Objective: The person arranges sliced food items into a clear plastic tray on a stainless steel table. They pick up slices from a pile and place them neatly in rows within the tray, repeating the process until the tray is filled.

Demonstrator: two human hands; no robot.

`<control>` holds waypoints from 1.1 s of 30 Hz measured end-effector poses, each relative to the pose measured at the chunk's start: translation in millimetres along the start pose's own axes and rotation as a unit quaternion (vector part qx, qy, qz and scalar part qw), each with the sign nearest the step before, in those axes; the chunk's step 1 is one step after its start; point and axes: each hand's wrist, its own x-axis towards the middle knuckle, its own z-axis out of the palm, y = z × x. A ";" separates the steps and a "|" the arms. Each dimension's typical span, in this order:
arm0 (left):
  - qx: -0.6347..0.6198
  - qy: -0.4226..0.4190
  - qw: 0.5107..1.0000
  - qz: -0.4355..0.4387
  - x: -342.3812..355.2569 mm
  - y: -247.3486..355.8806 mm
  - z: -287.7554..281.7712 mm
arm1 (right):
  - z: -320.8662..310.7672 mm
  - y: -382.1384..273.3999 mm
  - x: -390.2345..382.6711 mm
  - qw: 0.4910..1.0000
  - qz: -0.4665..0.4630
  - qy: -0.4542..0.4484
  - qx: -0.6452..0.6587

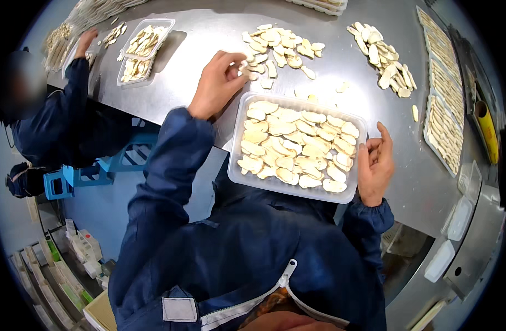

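Observation:
A clear plastic tray [239, 174] is right in front of me at the table's near edge, slightly tilted. Pale, flat oval slices [297, 144] lie in overlapping rows inside it. Beyond its far left corner, my left hand [219, 83] reaches to a loose pile of the same slices [275, 41], fingertips and thumb curled together around a slice at the pile's near left edge. My right hand [376, 170] rests against the tray's right side. Its thumb is by the rim, and its fingers are spread and bent upward, with nothing between them.
Another slice heap [382, 58] lies on the metal table [209, 27] at right. Filled trays [443, 99] line the far right edge. Stacked clear trays with slices [145, 41] stand left, near a seated person in dark blue [60, 121]. Blue stools [129, 154] are below.

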 end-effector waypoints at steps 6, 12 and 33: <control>-0.169 0.023 0.985 0.001 24.3 5.8 -1.0 | -1.1 -2.2 -0.7 1.000 0.007 -0.013 0.010; -0.159 -0.003 0.976 -0.151 -58.9 35.4 -13.3 | -5.2 1.1 -1.5 0.999 -0.018 -0.049 0.014; -0.141 0.095 0.978 -0.123 -35.6 -9.2 -22.4 | 55.4 -16.5 87.7 0.989 -0.071 -0.119 0.044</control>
